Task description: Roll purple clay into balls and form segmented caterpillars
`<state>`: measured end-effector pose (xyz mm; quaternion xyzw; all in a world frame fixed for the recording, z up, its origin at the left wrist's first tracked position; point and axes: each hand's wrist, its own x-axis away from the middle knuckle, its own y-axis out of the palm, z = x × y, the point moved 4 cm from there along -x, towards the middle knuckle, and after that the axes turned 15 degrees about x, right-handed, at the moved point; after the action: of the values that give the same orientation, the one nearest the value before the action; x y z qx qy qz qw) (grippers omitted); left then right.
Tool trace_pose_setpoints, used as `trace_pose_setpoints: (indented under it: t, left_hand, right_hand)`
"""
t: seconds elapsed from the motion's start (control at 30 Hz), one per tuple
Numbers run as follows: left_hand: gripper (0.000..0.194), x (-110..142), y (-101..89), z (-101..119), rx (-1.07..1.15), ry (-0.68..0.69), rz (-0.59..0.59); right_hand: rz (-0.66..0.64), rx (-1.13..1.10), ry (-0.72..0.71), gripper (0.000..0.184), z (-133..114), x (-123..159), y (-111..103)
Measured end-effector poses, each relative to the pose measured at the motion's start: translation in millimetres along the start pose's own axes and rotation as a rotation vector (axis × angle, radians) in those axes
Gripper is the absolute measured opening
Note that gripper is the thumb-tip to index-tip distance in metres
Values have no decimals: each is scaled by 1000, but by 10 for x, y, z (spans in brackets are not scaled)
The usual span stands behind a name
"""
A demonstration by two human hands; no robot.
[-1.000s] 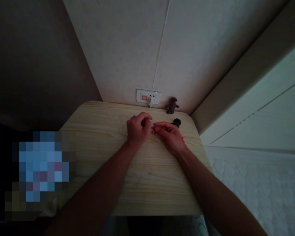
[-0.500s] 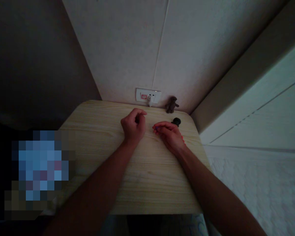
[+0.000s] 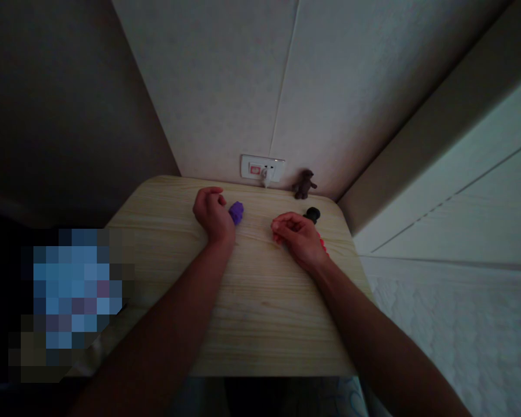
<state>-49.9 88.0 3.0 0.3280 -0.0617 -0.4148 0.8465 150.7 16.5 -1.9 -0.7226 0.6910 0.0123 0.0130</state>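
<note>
A purple lump with an uneven surface (image 3: pixel 237 213) lies on the wooden tabletop (image 3: pixel 260 324). Just left of it is my left hand (image 3: pixel 212 214), its fingers curled in and no object showing in them. My right hand (image 3: pixel 298 236) rests farther right with thumb and fingertips pinched together. Whatever sits in that pinch, if anything, is hidden. Behind the right hand stands a small black rounded object (image 3: pixel 313 214), partly covered by the fingers. Something red and bumpy (image 3: pixel 323 243) peeks out beside the right wrist.
A dark brown bear-like figure (image 3: pixel 304 184) stands at the table's back edge near the wall. A wall socket (image 3: pixel 263 168) with a white plug (image 3: pixel 266 176) is behind the table. A pixelated blue area (image 3: pixel 76 284) is at the left, a pale cabinet (image 3: pixel 473 174) at the right.
My left hand has shifted left, and the purple lump now shows on the table beside it. A bit of purple at my right fingertips is no longer visible; that hand has barely moved.
</note>
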Motion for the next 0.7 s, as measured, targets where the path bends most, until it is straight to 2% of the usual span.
trace_pose_setpoints:
  t: [0.13, 0.23, 0.3, 0.4, 0.47, 0.57, 0.7]
  left_hand:
    - [13, 9, 22, 15, -64, 6, -55]
    - [14, 100, 66, 134, -117, 101, -133]
    - [15, 225, 128, 250, -146, 199, -269]
    - [14, 479, 265, 377, -254, 312, -613]
    - [13, 629, 332, 408, -324, 357, -800]
    - [13, 742, 383, 394, -356, 368, -917]
    - [9, 760, 409, 305, -385, 313, -952]
  right_hand:
    - [-12, -91, 49, 30, -17, -3, 17]
    - [-5, -105, 60, 32, -17, -6, 29]
    - [23, -77, 47, 32, -6, -9, 20]
    - [100, -1, 6, 28, 20, -21, -30]
    - [151, 30, -41, 25, 29, -30, -70]
    - [173, -2, -85, 30, 34, -38, -93]
    - [168, -40, -94, 29, 18, -35, -74]
